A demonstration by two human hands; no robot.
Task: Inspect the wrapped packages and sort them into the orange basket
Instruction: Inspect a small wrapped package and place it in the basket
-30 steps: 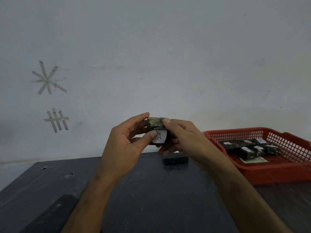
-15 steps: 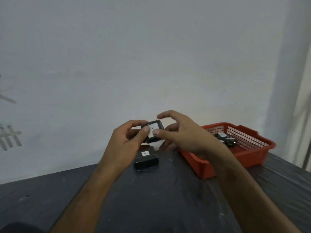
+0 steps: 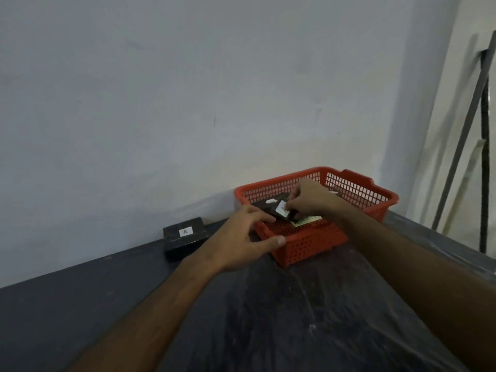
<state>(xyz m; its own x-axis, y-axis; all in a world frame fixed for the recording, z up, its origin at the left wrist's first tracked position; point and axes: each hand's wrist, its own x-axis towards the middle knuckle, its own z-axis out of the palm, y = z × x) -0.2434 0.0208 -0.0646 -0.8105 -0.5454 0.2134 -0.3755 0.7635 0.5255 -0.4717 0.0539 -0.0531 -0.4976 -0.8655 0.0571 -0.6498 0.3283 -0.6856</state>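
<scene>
An orange basket (image 3: pixel 359 189) stands on the dark table against the wall. My right hand (image 3: pixel 312 198) is inside it, fingers closed on a dark wrapped package (image 3: pixel 282 209) with a white label, held tilted just above the basket floor. My left hand (image 3: pixel 245 237) rests at the basket's near left corner, thumb on the front rim, holding no package. Other dark packages (image 3: pixel 268 203) lie in the basket behind, partly hidden by my right hand. One more wrapped package (image 3: pixel 185 237) labelled "A" sits on the table to the left of the basket.
A green paper slip (image 3: pixel 306 220) lies on the basket floor. The table (image 3: pixel 268 318) is covered with dark plastic sheet. The wall runs close behind the basket. Metal bars (image 3: pixel 483 157) lean at the far right.
Both hands moved right from the table centre to the basket. My left hand let go of the package; my right hand carried it into the basket. The view swung right.
</scene>
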